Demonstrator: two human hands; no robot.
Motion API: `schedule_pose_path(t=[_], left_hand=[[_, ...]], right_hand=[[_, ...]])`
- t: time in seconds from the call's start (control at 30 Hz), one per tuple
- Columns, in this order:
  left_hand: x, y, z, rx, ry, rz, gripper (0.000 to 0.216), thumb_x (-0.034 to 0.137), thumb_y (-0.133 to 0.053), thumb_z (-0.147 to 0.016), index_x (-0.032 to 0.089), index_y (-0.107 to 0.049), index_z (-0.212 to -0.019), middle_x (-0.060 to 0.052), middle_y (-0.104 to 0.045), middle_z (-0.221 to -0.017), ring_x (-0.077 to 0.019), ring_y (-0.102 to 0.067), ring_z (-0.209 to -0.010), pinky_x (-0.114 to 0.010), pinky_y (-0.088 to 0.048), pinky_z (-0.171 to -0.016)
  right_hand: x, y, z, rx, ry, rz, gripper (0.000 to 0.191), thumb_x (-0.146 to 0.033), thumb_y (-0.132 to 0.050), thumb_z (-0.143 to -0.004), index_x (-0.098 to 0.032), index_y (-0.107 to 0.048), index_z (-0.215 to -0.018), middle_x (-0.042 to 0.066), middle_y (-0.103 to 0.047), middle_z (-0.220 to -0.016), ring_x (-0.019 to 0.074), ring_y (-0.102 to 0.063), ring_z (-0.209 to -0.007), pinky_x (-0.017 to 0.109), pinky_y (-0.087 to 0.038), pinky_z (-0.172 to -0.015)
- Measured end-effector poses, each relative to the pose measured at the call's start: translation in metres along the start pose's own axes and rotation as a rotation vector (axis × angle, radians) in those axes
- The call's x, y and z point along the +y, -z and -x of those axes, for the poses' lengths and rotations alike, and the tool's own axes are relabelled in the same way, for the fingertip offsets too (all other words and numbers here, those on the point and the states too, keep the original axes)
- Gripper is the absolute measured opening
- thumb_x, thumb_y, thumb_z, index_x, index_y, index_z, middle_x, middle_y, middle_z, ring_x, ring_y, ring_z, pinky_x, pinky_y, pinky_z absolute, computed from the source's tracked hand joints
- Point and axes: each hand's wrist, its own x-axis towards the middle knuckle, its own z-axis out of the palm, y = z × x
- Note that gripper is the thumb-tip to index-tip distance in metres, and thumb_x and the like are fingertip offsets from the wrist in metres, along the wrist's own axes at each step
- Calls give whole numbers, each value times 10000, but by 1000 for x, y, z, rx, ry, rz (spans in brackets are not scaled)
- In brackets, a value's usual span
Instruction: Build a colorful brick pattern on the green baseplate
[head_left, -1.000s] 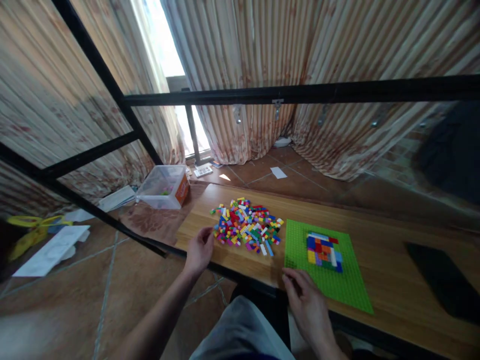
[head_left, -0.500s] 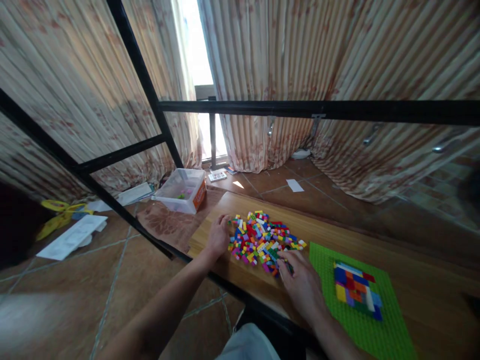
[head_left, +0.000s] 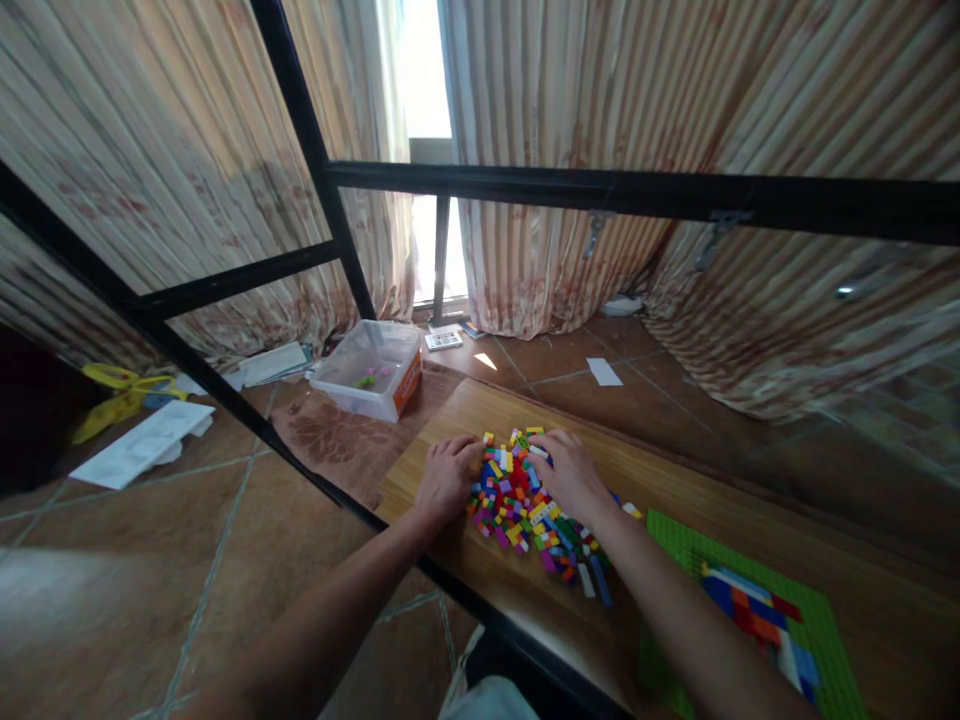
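Observation:
A heap of small colorful toy bricks (head_left: 517,500) lies spread on the wooden table. At its left edge is my left hand (head_left: 448,480), fingers curled together with the tips against the bricks; what they pinch, if anything, is hidden. My right hand (head_left: 571,480) reaches over the far right side of the heap. Its fingers are apart and bent down among the bricks, near a white one. To the right, partly behind my right forearm, a green baseplate (head_left: 829,620) carries a flat patchwork of joined bricks (head_left: 757,615) in blue, orange, red and white.
A clear plastic box (head_left: 360,395) with a few pink and green pieces stands on the rug beyond the wooden table (head_left: 442,420). Black metal rails (head_left: 525,180) cross in front of the curtains. White packaging (head_left: 142,445) and a yellow item (head_left: 112,400) lie on the floor at left.
My right hand has moved from the near right edge of the heap to its far side. My left hand stays at the left edge. The view has shifted slightly.

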Motion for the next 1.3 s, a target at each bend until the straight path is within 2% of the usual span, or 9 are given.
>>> schedule_pose_path(t=[0.13,0.23,0.47,0.7,0.87,1.07,1.17,1.3], left_hand=[[0,2,0,-2,-9,20,424,91,-477,-837,249,-650,-1191,-52,-618,-1268,-236,-518,-1154,-413,-351,-1018],[0,2,0,-9,-5,21,397,98,-475,-841,256,-672,-1149,-47,-628,-1253,-234,-521,-1143,-413,-348,-1018],[2,2,-1,5,21,47,434,63,-466,-802,222,-659,-1156,-60,-632,-1255,-239,-525,-1148,-424,-350,-1025],[2,1,-2,19,32,68,466,30,-457,-764,207,-665,-1142,-67,-645,-1238,-239,-533,-1148,-422,-361,-1030],[0,0,-3,49,31,50,454,28,-446,-763,194,-676,-1117,-77,-663,-1207,-241,-556,-1128,-423,-380,-1026],[-5,-2,-5,69,-25,2,443,25,-431,-757,193,-679,-1084,-76,-672,-1185,-231,-587,-1091,-403,-415,-1006],[-10,-4,-8,101,-57,-25,433,39,-413,-764,171,-673,-1085,-94,-676,-1167,-247,-591,-1083,-413,-433,-987],[-15,-6,-13,98,-94,-56,399,79,-399,-801,171,-665,-1085,-88,-679,-1159,-252,-598,-1063,-405,-446,-973]], right_hand=[[-8,-14,-7,-15,4,27,219,-370,-564,-869,-237,-724,-938,75,-665,-938,239,-546,-923,370,-406,-840],[-9,-18,-5,-11,6,37,193,-325,-550,-872,-246,-726,-870,72,-669,-901,237,-537,-899,369,-394,-823],[-4,-8,18,-16,3,4,188,-260,-515,-863,-235,-701,-846,60,-692,-888,224,-559,-864,360,-401,-811],[6,14,48,60,-157,-426,302,-357,-513,-863,-208,-706,-1042,79,-709,-1045,221,-625,-958,382,-462,-871],[-10,28,69,127,-253,-708,342,-406,-542,-860,-208,-704,-1086,78,-703,-1099,219,-625,-1024,377,-465,-914],[-34,36,117,211,-370,-800,317,-420,-532,-878,-247,-710,-1075,61,-684,-1116,200,-629,-973,344,-497,-860],[-40,35,153,213,-412,-807,289,-409,-511,-899,-258,-707,-1050,51,-682,-1064,195,-623,-985,336,-493,-875],[-37,36,208,217,-540,-752,282,-404,-488,-914,-262,-698,-1038,53,-679,-1041,200,-625,-998,345,-488,-890]])
